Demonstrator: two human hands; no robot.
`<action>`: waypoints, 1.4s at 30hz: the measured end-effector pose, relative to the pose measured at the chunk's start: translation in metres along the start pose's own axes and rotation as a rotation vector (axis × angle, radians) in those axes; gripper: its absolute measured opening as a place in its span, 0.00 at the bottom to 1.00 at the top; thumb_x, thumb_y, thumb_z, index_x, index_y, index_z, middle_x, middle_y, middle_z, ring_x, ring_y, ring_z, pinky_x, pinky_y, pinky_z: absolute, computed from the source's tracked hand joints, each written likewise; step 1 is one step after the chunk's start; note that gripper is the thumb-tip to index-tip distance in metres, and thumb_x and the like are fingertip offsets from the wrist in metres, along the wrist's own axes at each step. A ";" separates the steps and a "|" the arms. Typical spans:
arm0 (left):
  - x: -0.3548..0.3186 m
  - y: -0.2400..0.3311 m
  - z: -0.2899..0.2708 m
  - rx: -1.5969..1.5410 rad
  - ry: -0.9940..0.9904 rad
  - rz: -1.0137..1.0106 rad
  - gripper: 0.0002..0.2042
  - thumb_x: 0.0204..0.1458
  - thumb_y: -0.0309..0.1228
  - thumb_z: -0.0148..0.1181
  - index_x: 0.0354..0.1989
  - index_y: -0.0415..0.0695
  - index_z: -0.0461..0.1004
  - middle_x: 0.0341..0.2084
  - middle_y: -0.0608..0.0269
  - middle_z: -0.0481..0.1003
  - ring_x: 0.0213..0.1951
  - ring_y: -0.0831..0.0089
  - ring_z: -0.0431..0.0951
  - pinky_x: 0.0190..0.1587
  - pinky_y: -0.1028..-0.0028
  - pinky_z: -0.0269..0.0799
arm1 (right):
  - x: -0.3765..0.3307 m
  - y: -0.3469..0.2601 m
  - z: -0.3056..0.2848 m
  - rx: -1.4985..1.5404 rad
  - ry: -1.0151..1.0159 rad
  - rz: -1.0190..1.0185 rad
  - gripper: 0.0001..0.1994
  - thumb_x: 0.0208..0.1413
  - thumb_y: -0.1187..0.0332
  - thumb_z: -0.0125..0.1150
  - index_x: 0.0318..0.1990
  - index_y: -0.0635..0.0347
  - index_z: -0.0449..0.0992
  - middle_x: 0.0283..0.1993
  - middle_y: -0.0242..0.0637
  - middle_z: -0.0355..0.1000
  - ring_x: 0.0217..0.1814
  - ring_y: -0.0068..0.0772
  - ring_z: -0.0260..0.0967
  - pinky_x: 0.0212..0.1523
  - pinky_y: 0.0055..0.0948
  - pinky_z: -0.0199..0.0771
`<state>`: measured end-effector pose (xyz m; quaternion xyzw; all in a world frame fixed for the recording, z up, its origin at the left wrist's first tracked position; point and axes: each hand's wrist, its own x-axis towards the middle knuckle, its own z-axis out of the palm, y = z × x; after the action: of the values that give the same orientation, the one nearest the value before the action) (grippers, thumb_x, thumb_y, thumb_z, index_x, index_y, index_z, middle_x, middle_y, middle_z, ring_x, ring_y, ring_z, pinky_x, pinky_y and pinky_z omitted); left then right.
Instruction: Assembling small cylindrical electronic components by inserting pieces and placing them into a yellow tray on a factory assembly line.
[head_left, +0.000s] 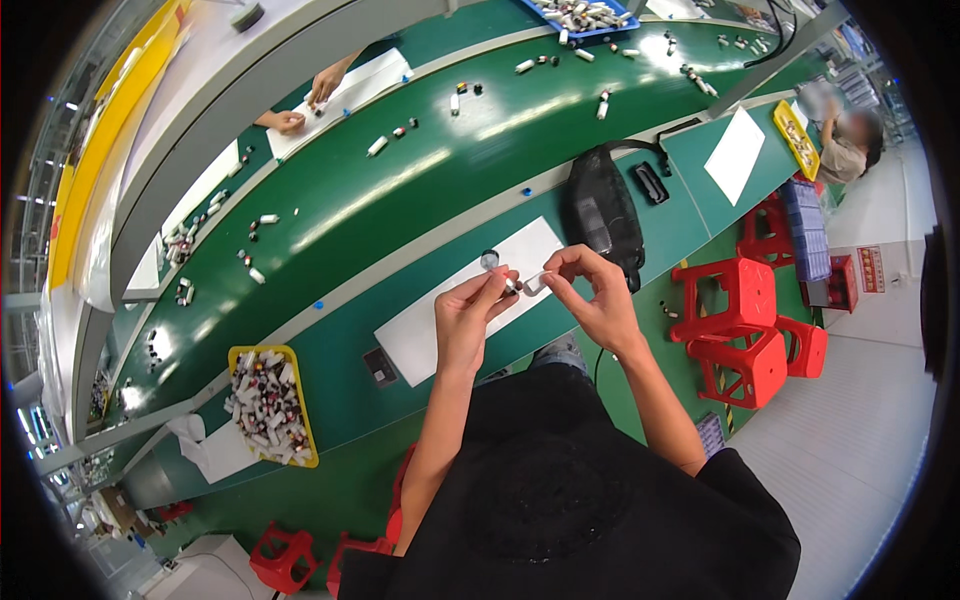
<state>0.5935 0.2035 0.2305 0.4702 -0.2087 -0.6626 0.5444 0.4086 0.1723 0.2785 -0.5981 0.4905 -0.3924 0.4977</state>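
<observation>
- White cylinder (535,285), short and small, sits pinched between the thumb and forefinger of the right hand (606,305), its other fingers loosely curled.
- The left hand (463,322) is closed to a pinch as well, thumb and fingertips gripping a small dark-and-red piece (513,286).
- That piece is just beside the right hand's cylinder; whether the two touch, I cannot tell.
- Just beyond the left hand's fingertips is a round, greyish disc (489,260).
- Beneath both hands, a white sheet (420,335) lies aslant on the green surface (340,375).
- Beyond the right hand rests a black bag (605,215), with a small black holder (650,183) farther right.
- Left of the left hand are a flat dark box (380,366) near the sheet and, well apart, a yellow tray (304,403) heaped with small white and dark pieces.
- Right of the right hand, red stools (735,300) stand on the floor.
- Far beyond the left hand, a co-worker's hands (325,85) work over another white sheet.
</observation>
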 end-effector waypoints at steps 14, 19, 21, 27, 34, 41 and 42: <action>-0.005 -0.004 -0.005 -0.029 0.055 0.058 0.14 0.57 0.27 0.63 0.47 0.29 0.77 0.42 0.50 0.79 0.41 0.69 0.81 0.47 0.70 0.82 | 0.007 -0.006 0.028 -0.271 -0.123 -0.128 0.07 0.52 0.74 0.66 0.39 0.62 0.77 0.36 0.34 0.75 0.35 0.32 0.66 0.38 0.30 0.69; -0.007 -0.004 -0.001 -0.060 0.045 0.061 0.13 0.59 0.27 0.60 0.47 0.30 0.77 0.41 0.51 0.79 0.42 0.68 0.81 0.48 0.69 0.82 | 0.003 -0.008 0.027 -0.270 -0.100 -0.185 0.06 0.54 0.73 0.65 0.38 0.61 0.77 0.35 0.34 0.74 0.34 0.32 0.65 0.38 0.31 0.68; -0.007 -0.006 -0.001 -0.092 0.031 0.047 0.13 0.60 0.28 0.60 0.47 0.30 0.77 0.42 0.51 0.79 0.43 0.68 0.81 0.49 0.68 0.81 | 0.001 -0.007 0.026 -0.270 -0.097 -0.187 0.06 0.54 0.73 0.65 0.38 0.61 0.77 0.35 0.34 0.74 0.35 0.32 0.65 0.39 0.31 0.68; -0.008 -0.005 -0.001 -0.136 0.049 0.022 0.13 0.60 0.29 0.60 0.47 0.31 0.77 0.42 0.51 0.79 0.44 0.67 0.80 0.52 0.66 0.80 | -0.002 -0.008 0.025 -0.129 -0.124 -0.175 0.05 0.56 0.74 0.63 0.39 0.62 0.76 0.36 0.34 0.73 0.36 0.29 0.67 0.41 0.29 0.69; -0.011 -0.001 0.003 -0.135 0.029 0.037 0.13 0.59 0.28 0.61 0.47 0.30 0.77 0.41 0.50 0.79 0.43 0.66 0.81 0.50 0.67 0.81 | -0.002 -0.010 0.021 -0.170 -0.058 -0.178 0.05 0.55 0.75 0.64 0.38 0.62 0.76 0.35 0.32 0.73 0.38 0.26 0.66 0.42 0.27 0.68; -0.019 -0.003 0.004 -0.130 0.034 0.067 0.12 0.59 0.26 0.61 0.47 0.29 0.77 0.43 0.49 0.79 0.43 0.67 0.81 0.50 0.67 0.82 | -0.006 -0.013 0.031 -0.265 -0.059 -0.245 0.05 0.54 0.74 0.65 0.38 0.60 0.76 0.35 0.34 0.75 0.38 0.35 0.68 0.40 0.33 0.71; -0.021 -0.002 0.005 -0.118 0.048 0.068 0.12 0.59 0.26 0.61 0.47 0.29 0.77 0.43 0.49 0.79 0.43 0.67 0.81 0.49 0.67 0.82 | -0.007 -0.014 0.032 -0.268 -0.056 -0.252 0.05 0.54 0.74 0.65 0.38 0.60 0.76 0.35 0.34 0.75 0.38 0.35 0.68 0.40 0.33 0.71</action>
<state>0.5874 0.2223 0.2390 0.4457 -0.1722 -0.6433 0.5983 0.4400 0.1863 0.2857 -0.7264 0.4457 -0.3658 0.3739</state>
